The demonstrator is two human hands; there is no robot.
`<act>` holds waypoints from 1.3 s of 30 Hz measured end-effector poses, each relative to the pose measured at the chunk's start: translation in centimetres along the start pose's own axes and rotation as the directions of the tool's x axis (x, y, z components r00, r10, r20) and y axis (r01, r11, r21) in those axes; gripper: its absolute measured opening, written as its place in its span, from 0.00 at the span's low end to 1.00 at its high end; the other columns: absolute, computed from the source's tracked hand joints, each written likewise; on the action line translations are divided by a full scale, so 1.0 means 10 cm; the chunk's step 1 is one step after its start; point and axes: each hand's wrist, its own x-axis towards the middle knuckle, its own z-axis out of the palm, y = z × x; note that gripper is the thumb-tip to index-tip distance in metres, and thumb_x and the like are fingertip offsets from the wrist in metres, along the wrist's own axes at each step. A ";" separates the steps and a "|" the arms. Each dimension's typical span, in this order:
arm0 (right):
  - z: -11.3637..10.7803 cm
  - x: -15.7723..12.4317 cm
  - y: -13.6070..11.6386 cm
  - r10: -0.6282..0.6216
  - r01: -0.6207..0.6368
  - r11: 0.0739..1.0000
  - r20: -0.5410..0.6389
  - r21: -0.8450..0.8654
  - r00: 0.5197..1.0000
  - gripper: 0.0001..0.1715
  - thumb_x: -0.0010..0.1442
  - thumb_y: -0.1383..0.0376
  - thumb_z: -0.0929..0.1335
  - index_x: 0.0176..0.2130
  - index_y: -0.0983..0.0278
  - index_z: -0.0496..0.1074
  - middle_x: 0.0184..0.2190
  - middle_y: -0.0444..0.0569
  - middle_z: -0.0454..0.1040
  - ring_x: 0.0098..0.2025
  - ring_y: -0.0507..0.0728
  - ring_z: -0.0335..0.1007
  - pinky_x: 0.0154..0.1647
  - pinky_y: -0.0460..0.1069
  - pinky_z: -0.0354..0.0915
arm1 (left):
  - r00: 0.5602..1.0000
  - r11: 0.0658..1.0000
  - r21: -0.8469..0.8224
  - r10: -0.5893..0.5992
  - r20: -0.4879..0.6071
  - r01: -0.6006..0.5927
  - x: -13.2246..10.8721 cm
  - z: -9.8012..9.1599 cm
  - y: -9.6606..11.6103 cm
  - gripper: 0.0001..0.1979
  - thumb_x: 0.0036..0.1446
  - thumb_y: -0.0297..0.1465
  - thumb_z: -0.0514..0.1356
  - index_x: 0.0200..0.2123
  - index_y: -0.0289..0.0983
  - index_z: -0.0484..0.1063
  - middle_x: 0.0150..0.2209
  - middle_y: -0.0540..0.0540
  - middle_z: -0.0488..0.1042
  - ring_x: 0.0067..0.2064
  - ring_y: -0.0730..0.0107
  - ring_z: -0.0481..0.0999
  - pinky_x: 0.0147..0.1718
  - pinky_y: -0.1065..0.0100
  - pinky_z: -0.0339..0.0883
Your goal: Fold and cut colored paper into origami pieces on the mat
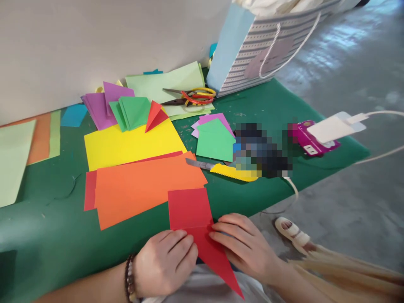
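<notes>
A sheet of red paper (192,208) spans the table's front edge, creased across, its lower end narrowing to a point over my lap. My left hand (168,261), with a beaded bracelet at the wrist, is closed on its left side, fingers curled and thumb hidden. On the right side, the fingers of my right hand (244,246) press together on the paper, thumb out of sight beneath. Just beyond lie an orange sheet (142,189) and a yellow sheet (132,141). A yellow box cutter (235,171) rests to the right with its blade out.
Folded green (135,111), purple (97,109) and red pieces (154,118) stand at the back. Scissors (192,97) lie on pale green sheets (167,78). A striped paper bag (243,54) stands at the back right. A white charger with cable (331,128) sits near the right edge.
</notes>
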 end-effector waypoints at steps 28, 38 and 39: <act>0.04 0.27 -0.01 0.552 -0.547 0.834 0.100 -0.072 0.828 0.16 0.63 0.61 0.65 0.50 0.61 0.65 0.33 0.49 0.72 0.36 0.58 0.68 0.35 0.53 0.66 | 0.812 0.743 -0.328 -0.540 0.220 0.583 0.08 0.04 -0.27 0.04 0.65 0.31 0.55 0.42 0.39 0.66 0.30 0.50 0.74 0.28 0.72 0.74 0.27 0.73 0.65; 0.10 0.34 -0.06 0.518 -0.490 0.841 0.084 -0.228 0.851 0.29 0.66 0.63 0.61 0.64 0.64 0.52 0.29 0.47 0.72 0.35 0.58 0.67 0.37 0.53 0.62 | 0.896 0.793 -0.448 -0.266 0.357 0.414 0.10 -0.11 -0.55 0.16 0.66 0.27 0.52 0.55 0.44 0.68 0.45 0.45 0.73 0.43 0.70 0.73 0.40 0.70 0.69; 0.10 0.34 -0.06 0.500 -0.468 0.850 0.090 -0.243 0.861 0.28 0.66 0.63 0.61 0.63 0.63 0.54 0.29 0.48 0.72 0.35 0.59 0.67 0.36 0.53 0.62 | 0.897 0.801 -0.440 -0.261 0.356 0.407 0.12 -0.12 -0.58 0.15 0.66 0.27 0.51 0.52 0.44 0.71 0.45 0.45 0.73 0.43 0.70 0.73 0.40 0.71 0.69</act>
